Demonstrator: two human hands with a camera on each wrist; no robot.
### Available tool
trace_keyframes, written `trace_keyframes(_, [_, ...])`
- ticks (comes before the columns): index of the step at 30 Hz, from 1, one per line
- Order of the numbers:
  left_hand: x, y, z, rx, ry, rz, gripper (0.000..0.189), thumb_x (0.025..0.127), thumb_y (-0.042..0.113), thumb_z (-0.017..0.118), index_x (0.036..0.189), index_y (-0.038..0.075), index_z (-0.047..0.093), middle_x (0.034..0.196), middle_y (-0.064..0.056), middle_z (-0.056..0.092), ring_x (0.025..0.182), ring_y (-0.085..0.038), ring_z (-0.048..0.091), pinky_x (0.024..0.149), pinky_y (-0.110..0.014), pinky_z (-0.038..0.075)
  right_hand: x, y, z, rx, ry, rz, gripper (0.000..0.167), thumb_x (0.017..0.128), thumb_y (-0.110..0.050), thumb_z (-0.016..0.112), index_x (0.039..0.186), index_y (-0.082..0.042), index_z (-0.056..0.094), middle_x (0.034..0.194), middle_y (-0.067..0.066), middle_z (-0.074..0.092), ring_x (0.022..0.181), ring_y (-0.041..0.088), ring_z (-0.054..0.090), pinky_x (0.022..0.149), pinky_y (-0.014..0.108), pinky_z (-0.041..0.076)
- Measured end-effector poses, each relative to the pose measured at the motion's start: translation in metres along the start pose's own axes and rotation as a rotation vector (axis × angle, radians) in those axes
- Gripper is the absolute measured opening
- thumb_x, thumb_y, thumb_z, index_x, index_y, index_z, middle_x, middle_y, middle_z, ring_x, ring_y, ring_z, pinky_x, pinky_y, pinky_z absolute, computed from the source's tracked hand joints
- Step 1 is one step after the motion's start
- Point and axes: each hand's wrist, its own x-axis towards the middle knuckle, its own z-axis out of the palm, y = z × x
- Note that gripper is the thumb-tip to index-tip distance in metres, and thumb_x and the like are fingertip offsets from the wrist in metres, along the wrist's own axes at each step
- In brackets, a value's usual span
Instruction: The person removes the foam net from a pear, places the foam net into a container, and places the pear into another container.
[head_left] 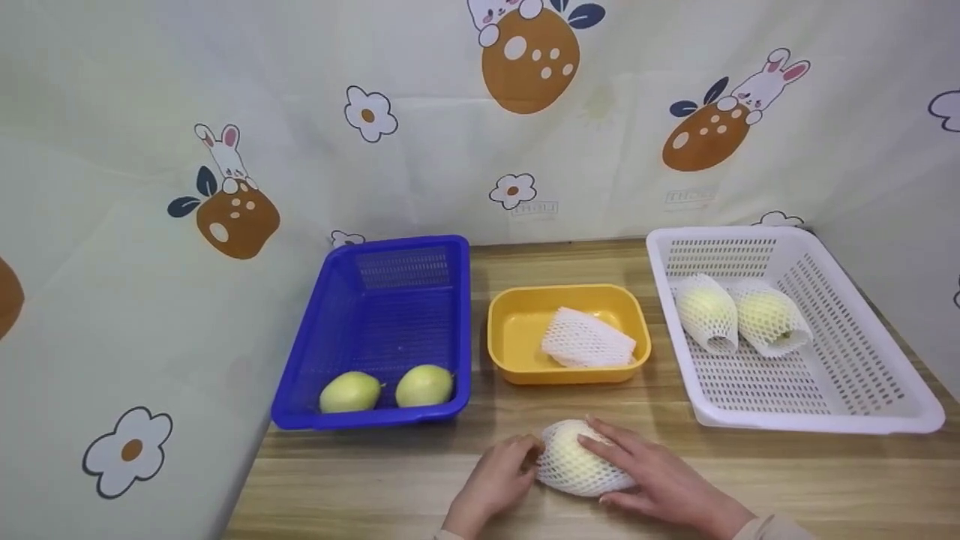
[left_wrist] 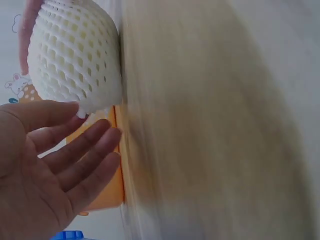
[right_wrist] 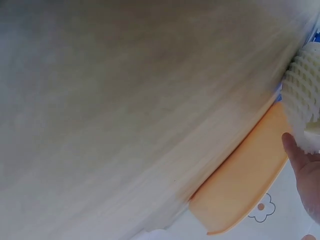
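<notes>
The left hand pinches an edge of the foam net; the right hand holds the netted fruit between fingers and thumb on the tabletop. Light, even tugs — fruit braced — should avoid tearing. It lies sideways, long axis roughly left to right, the net's opening apparently rightward.

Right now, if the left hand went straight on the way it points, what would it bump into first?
The netted fruit, most likely: the left hand pinches the end of its net. Past that, perhaps the yellow tub, though depth is unclear.
</notes>
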Motion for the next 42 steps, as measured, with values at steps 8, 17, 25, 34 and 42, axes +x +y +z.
trace_keyframes(8, [0.002,-0.002,0.002,-0.114,0.002,0.045,0.025,0.073,-0.002,0.063,0.096,0.006,0.062,0.085,0.002,0.060,0.071,-0.004,0.053,0.064,-0.019,0.044,-0.003,0.006,-0.003,0.021,0.127,-0.141,0.060,0.075,-0.031,0.068,0.127,-0.009,0.048,0.129,0.011,0.043,0.110,0.023,0.047,0.091,0.026,0.035])
trace_keyframes(17, [0.004,0.004,0.002,-0.298,0.017,0.089,0.043,0.077,0.011,0.067,0.116,-0.002,0.053,0.096,-0.003,0.060,0.076,-0.005,0.057,0.068,-0.019,0.046,-0.010,0.005,-0.008,0.023,0.121,-0.052,0.062,0.074,-0.032,0.069,0.128,-0.010,0.046,0.128,0.006,0.045,0.108,0.021,0.048,0.086,0.027,0.040])
trace_keyframes(25, [0.004,0.007,0.003,-0.339,0.015,0.052,0.038,0.079,-0.002,0.055,0.116,0.003,0.055,0.101,-0.003,0.059,0.052,-0.002,0.050,0.054,-0.020,0.046,-0.011,0.002,-0.006,0.001,0.059,0.009,0.067,0.077,-0.030,0.067,0.133,-0.008,0.039,0.132,0.006,0.040,0.111,0.023,0.046,0.088,0.033,0.040])
trace_keyframes(34, [0.006,0.005,0.003,-0.332,-0.015,0.053,0.041,0.079,0.006,0.062,0.119,0.008,0.054,0.107,-0.005,0.055,0.067,-0.007,0.057,0.064,-0.023,0.048,-0.011,0.007,-0.005,0.000,0.218,-0.130,0.053,0.074,-0.024,0.069,0.121,-0.004,0.052,0.121,0.008,0.051,0.104,0.022,0.051,0.092,0.022,0.034])
trace_keyframes(42, [0.011,0.006,0.007,-0.243,-0.021,0.128,0.054,0.069,0.007,0.068,0.119,0.010,0.048,0.091,0.008,0.049,0.075,-0.011,0.053,0.063,-0.017,0.043,-0.008,0.003,-0.005,0.048,0.004,0.076,0.068,0.077,-0.036,0.066,0.134,-0.014,0.037,0.135,0.007,0.035,0.118,0.022,0.039,0.087,0.041,0.039])
